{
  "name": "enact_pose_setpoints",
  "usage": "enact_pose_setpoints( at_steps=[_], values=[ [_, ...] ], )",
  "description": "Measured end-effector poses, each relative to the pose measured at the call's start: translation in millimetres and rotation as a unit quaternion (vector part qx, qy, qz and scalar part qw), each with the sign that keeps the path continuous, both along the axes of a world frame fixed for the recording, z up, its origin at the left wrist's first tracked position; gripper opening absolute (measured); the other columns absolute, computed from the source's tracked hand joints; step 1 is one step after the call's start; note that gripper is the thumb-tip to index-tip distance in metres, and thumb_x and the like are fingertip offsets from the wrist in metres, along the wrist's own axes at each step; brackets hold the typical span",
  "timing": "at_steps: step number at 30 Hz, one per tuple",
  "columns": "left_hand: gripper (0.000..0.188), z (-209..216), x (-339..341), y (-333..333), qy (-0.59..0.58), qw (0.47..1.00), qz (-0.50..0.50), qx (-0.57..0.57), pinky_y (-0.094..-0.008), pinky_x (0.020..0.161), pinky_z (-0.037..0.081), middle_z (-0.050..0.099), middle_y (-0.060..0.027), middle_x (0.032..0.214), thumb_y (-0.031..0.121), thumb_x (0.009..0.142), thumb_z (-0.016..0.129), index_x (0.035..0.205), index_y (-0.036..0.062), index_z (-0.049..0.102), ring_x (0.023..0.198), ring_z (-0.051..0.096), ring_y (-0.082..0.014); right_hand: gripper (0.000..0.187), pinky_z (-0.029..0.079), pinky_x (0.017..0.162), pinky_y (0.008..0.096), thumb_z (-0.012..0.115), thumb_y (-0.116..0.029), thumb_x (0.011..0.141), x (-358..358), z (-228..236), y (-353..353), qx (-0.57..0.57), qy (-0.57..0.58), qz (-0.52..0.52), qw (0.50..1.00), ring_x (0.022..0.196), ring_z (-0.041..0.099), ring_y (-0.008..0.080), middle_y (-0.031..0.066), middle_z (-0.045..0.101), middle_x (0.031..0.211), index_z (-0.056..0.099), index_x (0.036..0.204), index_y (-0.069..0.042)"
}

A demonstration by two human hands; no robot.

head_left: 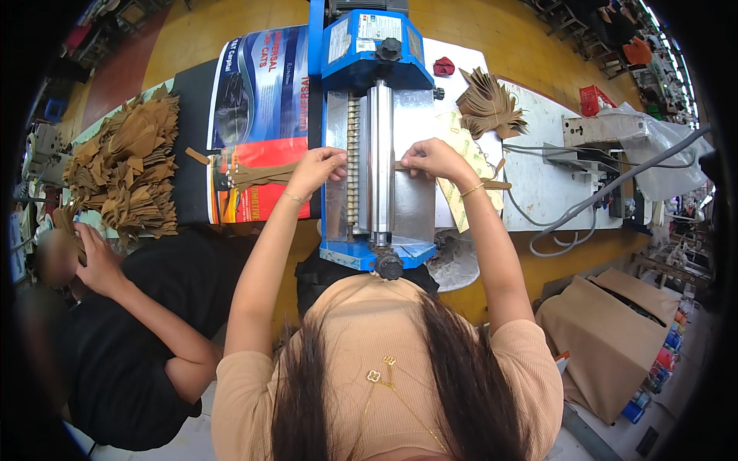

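A blue machine (377, 58) with a shiny steel roller (380, 161) stands upright in front of me. On the roller's right, my right hand (437, 163) pinches the end of a narrow brown strip (400, 165) that reaches toward the roller. My left hand (321, 169) is at the left side, beside the ridged guide bar (353, 154). Its fingertips are pressed together, and whatever they hold is too small to make out. Several flat brown strips (265, 177) lie fanned just left of it. Another brown strip (496, 185) lies by my right wrist.
A large heap of brown pieces (127, 161) covers the table's left part. At the back right lies a brown bundle (490, 104) near a red item (443, 67). Cables (569, 223) loop at the right. A co-worker's hand (98, 261) holds pieces at the left.
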State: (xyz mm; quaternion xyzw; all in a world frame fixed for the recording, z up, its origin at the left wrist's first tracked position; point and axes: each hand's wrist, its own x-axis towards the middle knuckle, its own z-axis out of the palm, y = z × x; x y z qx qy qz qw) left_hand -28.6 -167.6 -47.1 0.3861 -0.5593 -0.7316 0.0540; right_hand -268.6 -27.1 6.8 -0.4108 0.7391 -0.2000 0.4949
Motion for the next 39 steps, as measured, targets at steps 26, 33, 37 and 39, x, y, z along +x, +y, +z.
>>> enact_pose_setpoints(
  at_steps=[26, 33, 37, 39],
  values=[
    [0.014, 11.7, 43.6, -25.5, 0.021, 0.991, 0.095, 0.098, -0.0267, 0.076, 0.054, 0.065, -0.0086, 0.089, 0.001, 0.084, 0.066, 0.096, -0.0031, 0.063, 0.081, 0.065, -0.0178, 0.015, 0.053, 0.067, 0.0325, 0.067, -0.013, 0.075, -96.5, -57.2, 110.6, -0.063, 0.244, -0.14, 0.958, 0.07, 0.068, 0.0227, 0.0103, 0.07, 0.079, 0.07, 0.087, -0.004],
    [0.007, 54.9, 71.7, -23.6, -0.02, 0.987, 0.162, -0.003, -0.0226, 0.068, 0.056, 0.065, -0.0077, 0.085, 0.003, 0.085, 0.065, 0.09, -0.001, 0.062, 0.074, 0.065, -0.014, 0.014, 0.047, 0.08, 0.0415, 0.065, -0.013, 0.077, -95.1, -113.0, 167.5, -0.031, 0.484, -0.036, 0.874, 0.094, 0.06, 0.0239, 0.0045, 0.064, 0.096, 0.069, 0.09, -0.012],
    [0.011, 81.7, 80.5, -24.2, -0.063, 0.984, 0.132, -0.101, -0.0214, 0.06, 0.052, 0.064, -0.0078, 0.078, 0.002, 0.085, 0.065, 0.094, -0.0039, 0.061, 0.065, 0.063, -0.0115, 0.017, 0.043, 0.083, 0.0441, 0.066, -0.015, 0.076, -91.3, -129.0, 173.6, -0.052, 0.531, -0.009, 0.846, 0.1, 0.057, 0.0203, 0.0008, 0.062, 0.097, 0.069, 0.093, -0.016],
    [0.013, 90.3, 81.9, -25.6, -0.044, 0.982, 0.118, -0.141, -0.0217, 0.058, 0.05, 0.063, -0.0078, 0.078, 0.002, 0.085, 0.064, 0.096, -0.0054, 0.061, 0.064, 0.061, -0.0108, 0.017, 0.043, 0.082, 0.0441, 0.067, -0.015, 0.075, -94.8, -130.7, 174.7, -0.048, 0.541, 0.005, 0.84, 0.097, 0.057, 0.0206, 0.0006, 0.062, 0.094, 0.068, 0.092, -0.016]
  ],
)
